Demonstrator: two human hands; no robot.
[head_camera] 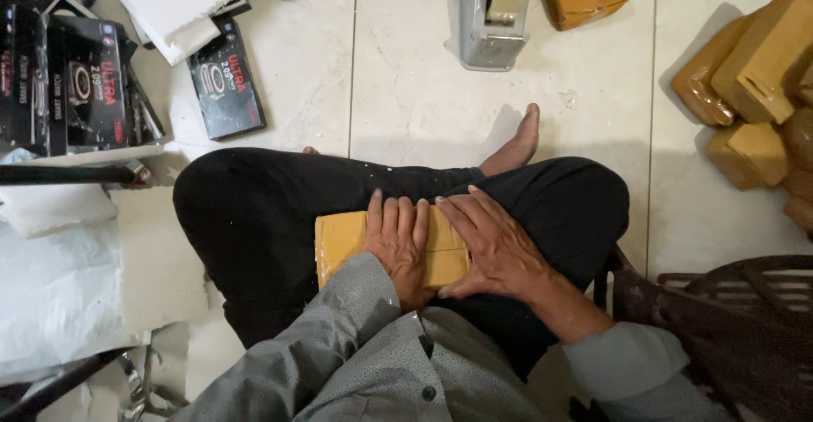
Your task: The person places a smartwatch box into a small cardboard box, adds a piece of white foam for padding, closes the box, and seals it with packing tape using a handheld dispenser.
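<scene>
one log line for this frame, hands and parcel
left hand: flat on yellow parcel | right hand: pressing parcel's right end | parcel: on lap | nearby: tape dispenser, wrapped parcels on floor

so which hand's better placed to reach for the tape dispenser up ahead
Probably the right hand. It rests on the right end of the yellow-brown parcel, on the side nearer the grey tape dispenser. The left hand lies flat across the parcel's middle, pinning it to the lap.

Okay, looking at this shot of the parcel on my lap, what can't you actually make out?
Head view:
- Parcel: its middle is hidden under the left hand and right hand.
- Tape dispenser: top cut off by the upper edge.
- Wrapped parcels: pile cut off at the right edge.
</scene>
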